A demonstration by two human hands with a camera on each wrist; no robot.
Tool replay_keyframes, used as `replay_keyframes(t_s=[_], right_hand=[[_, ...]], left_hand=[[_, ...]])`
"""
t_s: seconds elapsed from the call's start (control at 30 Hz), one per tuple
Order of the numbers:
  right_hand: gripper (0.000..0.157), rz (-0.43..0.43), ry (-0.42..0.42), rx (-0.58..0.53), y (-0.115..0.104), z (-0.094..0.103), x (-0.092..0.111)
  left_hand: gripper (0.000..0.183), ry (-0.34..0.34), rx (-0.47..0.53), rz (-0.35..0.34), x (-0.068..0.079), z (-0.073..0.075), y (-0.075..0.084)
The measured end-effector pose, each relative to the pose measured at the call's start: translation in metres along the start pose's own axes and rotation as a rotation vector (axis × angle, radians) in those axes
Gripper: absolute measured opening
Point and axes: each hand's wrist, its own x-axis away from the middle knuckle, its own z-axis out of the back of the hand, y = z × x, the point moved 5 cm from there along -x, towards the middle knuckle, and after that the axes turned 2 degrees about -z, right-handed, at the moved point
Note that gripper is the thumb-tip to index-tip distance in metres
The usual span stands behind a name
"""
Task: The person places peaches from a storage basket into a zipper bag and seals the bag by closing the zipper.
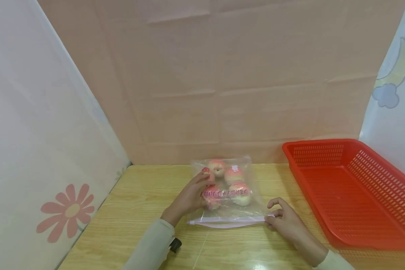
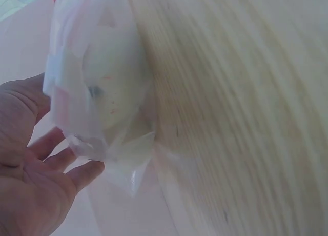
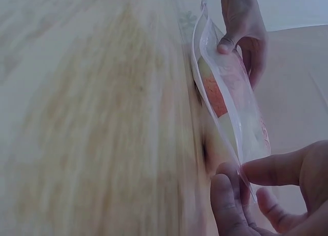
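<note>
A clear zip bag [image 1: 256, 202] lies flat on the wooden table, its pinkish zip edge [image 1: 222, 219] toward me and parted in the right wrist view. Inside are several round red-and-cream fruits, which look like peaches [image 1: 242, 198]. My left hand [image 1: 190, 193] rests on the bag's left side, over the fruits, its fingers loosely bent. In the left wrist view, that hand's fingers [image 2: 84, 174] touch the plastic. At the right end of the zip edge, my right hand [image 1: 287, 221] pinches the bag's corner between thumb and finger, also seen in the right wrist view.
A red plastic basket [image 1: 310, 198] with slotted walls stands on the right of the table. Behind the table hangs a plain pinkish-tan cloth [image 1: 222, 93]. A pale cloth with a flower print [image 1: 72, 210] borders the left side.
</note>
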Motion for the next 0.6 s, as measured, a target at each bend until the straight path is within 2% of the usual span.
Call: replay_keyframes(t_s=[0.23,0.43,0.6], right_hand=[[0.018,0.033,0.023,0.062,0.003,0.004,0.005],[0.020,0.031,0.046,0.112,0.004,0.009,0.008],[0.022,0.021,0.051,0.151,0.002,0.008,0.009]], left_hand=[[0.072,-0.034,0.014,0.035,-0.011,-0.009,-0.001],[0.073,-0.044,0.050,0.053,-0.021,-0.015,0.001],[0.072,-0.038,0.046,0.077,-0.022,-0.015,0.001]])
